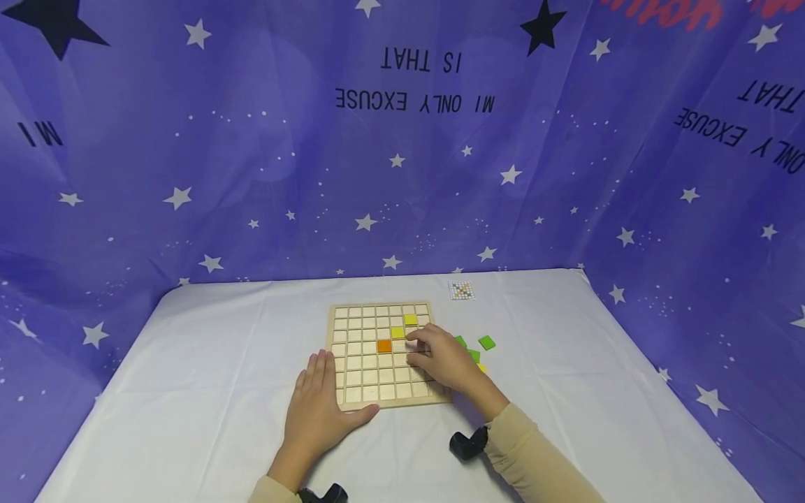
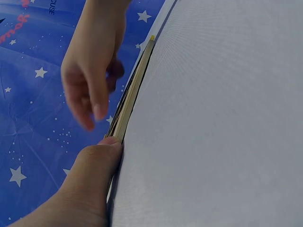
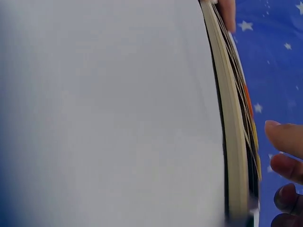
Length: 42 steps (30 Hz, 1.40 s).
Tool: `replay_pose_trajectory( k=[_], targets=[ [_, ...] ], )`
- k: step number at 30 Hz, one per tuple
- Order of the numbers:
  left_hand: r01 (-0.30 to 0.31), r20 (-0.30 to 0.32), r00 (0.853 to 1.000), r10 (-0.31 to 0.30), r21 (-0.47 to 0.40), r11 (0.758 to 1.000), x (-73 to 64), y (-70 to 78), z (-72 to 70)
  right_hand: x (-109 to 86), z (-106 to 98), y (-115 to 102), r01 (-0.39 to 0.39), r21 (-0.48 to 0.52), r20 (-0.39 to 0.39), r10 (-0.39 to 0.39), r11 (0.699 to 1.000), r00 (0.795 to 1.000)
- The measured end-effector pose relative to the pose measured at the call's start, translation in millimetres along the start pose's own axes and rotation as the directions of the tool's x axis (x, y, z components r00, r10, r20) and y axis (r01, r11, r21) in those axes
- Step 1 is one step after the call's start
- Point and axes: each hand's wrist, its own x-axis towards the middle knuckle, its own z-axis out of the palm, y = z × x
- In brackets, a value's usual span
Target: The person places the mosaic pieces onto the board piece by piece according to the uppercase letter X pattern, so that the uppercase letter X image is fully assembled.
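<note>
A square wooden grid board (image 1: 371, 377) lies on the white table. An orange tile (image 1: 384, 346) and two yellow tiles (image 1: 397, 332) sit in its cells along a diagonal rising to the right. My left hand (image 1: 317, 412) rests at the board's left front corner, fingers straight along the left side and thumb at the front edge. Over the right half of the board hovers my right hand (image 1: 443, 356), its fingers loosely bent beside the yellow tiles. In the right wrist view, thumb and fingers (image 3: 284, 163) are apart with nothing between them.
Right of the board lie several loose green tiles (image 1: 487, 342) and a yellow one (image 1: 482, 367), partly hidden by the right hand. A small pattern card (image 1: 462, 290) lies near the table's back edge. Purple star-printed cloth (image 1: 365, 175) hangs around the table.
</note>
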Motion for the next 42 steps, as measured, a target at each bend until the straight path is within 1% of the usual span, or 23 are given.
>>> replay_pose_trajectory(
  k=[5,10,12,17,24,31,33,37,40,42],
  targets=[
    [0.008,0.015,1.0,-0.008,-0.01,1.0,-0.1,-0.6,0.9,-18.5,-19.1,19.9,-0.074,-0.028,-0.024,0.074,0.997,0.997],
    [0.003,0.011,1.0,-0.003,-0.012,1.0,0.4,-0.6,1.3,-39.7,-31.5,40.6,-0.144,-0.098,-0.039,0.141,0.985,0.989],
    [0.001,0.007,1.0,-0.001,-0.012,1.0,0.9,-0.8,1.3,-46.7,-33.5,47.7,-0.158,-0.128,-0.039,0.155,0.979,0.987],
    [-0.001,-0.002,1.0,0.001,-0.014,1.0,2.0,-1.7,0.0,-55.3,-35.6,55.2,-0.169,-0.138,-0.032,0.166,0.976,0.986],
    [-0.003,-0.007,1.0,0.003,-0.015,1.0,0.4,-0.6,-0.8,-57.7,-37.8,55.3,-0.14,-0.118,-0.018,0.139,0.983,0.99],
    [-0.002,-0.007,1.0,0.001,-0.016,1.0,0.6,0.2,-1.0,-55.1,-36.7,57.0,-0.171,-0.026,0.007,0.171,0.985,0.985],
    [-0.002,-0.006,1.0,0.002,-0.014,1.0,0.8,0.1,-0.8,-53.1,-36.2,57.0,-0.178,-0.016,0.004,0.178,0.984,0.984],
    [-0.002,-0.003,1.0,0.002,-0.012,1.0,0.8,-0.3,-0.2,-47.3,-34.5,54.7,-0.166,0.001,-0.032,0.166,0.986,0.986],
    [-0.002,-0.006,1.0,0.002,-0.014,1.0,0.5,-0.6,0.2,-40.1,-31.0,49.6,-0.152,0.051,-0.045,0.155,0.987,0.987],
    [-0.001,-0.008,1.0,0.001,-0.016,1.0,0.3,-0.6,0.3,-34.2,-27.5,44.2,-0.149,0.097,-0.039,0.153,0.984,0.987]
  ],
)
